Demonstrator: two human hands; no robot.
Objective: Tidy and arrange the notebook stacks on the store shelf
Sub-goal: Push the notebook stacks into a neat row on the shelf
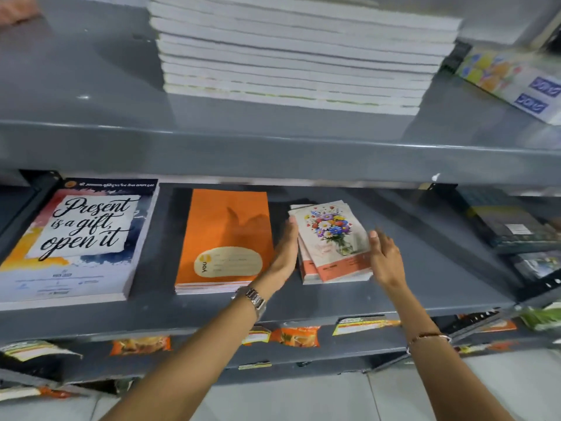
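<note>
Middle shelf [303, 311], left to right. "Present is a gift" stack [69, 238] and orange stack [224, 238] are lying squared, untouched. Floral notebook stack [331, 241] is being flanked: copies are fanned askew. Left hand [285, 250], flat with fingers together, is being pressed to stack's left edge; right hand [384, 256], open with fingers loosely extended, is being held at right edge, contact uncertain. Judged light, thin, flexible, slippery covers; side edges best squeezed. Bare shelf is lying open rightward; overhead clearance is being limited by upper shelf [273, 147].
</note>
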